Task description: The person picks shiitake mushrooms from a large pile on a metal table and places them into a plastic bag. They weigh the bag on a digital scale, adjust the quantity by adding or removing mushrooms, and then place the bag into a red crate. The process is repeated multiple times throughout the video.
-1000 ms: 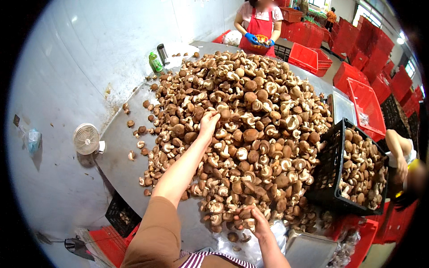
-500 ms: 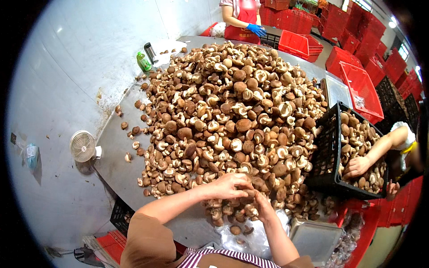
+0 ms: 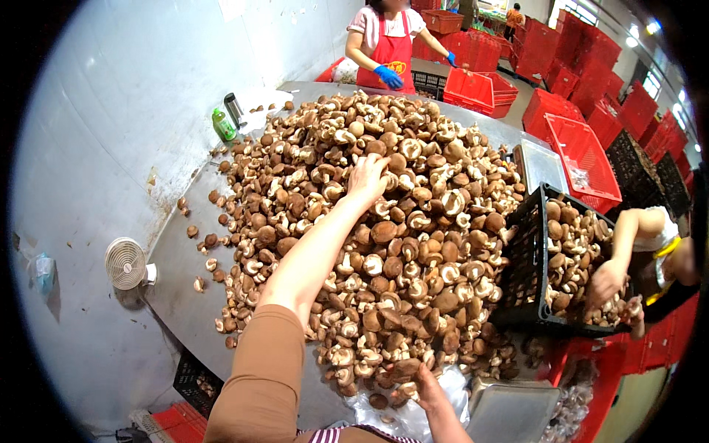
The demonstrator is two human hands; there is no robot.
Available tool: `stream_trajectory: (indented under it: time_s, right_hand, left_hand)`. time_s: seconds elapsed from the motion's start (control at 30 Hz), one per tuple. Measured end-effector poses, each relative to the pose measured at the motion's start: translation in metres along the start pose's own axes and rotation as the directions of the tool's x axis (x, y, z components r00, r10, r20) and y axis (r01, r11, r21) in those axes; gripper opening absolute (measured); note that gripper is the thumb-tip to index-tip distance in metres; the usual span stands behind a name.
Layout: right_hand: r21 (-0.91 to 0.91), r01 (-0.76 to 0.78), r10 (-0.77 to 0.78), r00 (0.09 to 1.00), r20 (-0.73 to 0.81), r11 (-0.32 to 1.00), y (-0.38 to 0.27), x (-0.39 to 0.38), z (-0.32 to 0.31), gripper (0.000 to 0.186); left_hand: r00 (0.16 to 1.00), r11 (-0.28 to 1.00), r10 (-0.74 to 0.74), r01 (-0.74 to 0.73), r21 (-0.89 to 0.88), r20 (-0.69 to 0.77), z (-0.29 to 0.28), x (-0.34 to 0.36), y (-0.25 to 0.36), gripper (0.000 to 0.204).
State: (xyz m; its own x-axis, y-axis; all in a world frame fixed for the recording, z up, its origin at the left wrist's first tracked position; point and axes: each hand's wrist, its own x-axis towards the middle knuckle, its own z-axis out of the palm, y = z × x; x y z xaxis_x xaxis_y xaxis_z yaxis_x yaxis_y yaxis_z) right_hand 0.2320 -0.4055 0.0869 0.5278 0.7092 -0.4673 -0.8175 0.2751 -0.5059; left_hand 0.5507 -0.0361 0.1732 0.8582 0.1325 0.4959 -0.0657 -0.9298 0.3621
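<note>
Mushrooms sit heaped on the worktop, left hand is now back up among them, can't tell if its grip's closed, so only right hand clearly grasps one.

Mushrooms are brown and cream, gloves blue.

Left arm: long reach over tabletop, elbow nearly straight, forearm slanting inward toward the far edge. Left hand: back upward, fingers bent forward and down; tips partly hidden, grip unreadable. Right arm: forearm only in view, low, by the near edge. Right hand: thumb raised, fingers curled below in a hold. Hands well apart.
</note>
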Motion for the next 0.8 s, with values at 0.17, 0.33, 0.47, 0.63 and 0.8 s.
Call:
stream_trajectory:
  time_s: [0.17,0.33,0.47,0.63,0.8]
  right_hand:
    - [0.023,-0.038,0.037,0.999,0.004,0.999,0.008,-0.001,0.003,0.064]
    - [-0.067,-0.046,0.045,0.999,-0.019,0.997,0.01,-0.002,0.002,0.071]
    - [-0.016,-0.111,0.111,0.994,-0.024,0.994,0.004,-0.005,0.009,0.057]
    - [-0.03,-0.063,0.061,0.997,-0.048,0.998,0.011,-0.003,0.003,0.055]
    - [-0.042,-0.03,0.025,0.993,-0.115,0.999,0.007,-0.007,-0.006,0.053]
  left_hand:
    - [0.957,0.974,-0.19,0.157,0.163,0.217,0.004,-0.017,0.007,0.06]
    - [0.944,0.948,-0.291,0.306,-0.083,0.154,0.0,-0.042,-0.013,0.031]
    - [0.875,0.771,-0.483,0.438,-0.463,0.022,0.004,-0.03,-0.038,0.016]
    - [0.922,0.876,-0.357,0.273,-0.397,-0.154,0.012,0.005,-0.005,0.028]
    - [0.992,0.989,-0.118,0.113,0.091,0.051,0.032,0.0,0.014,0.037]
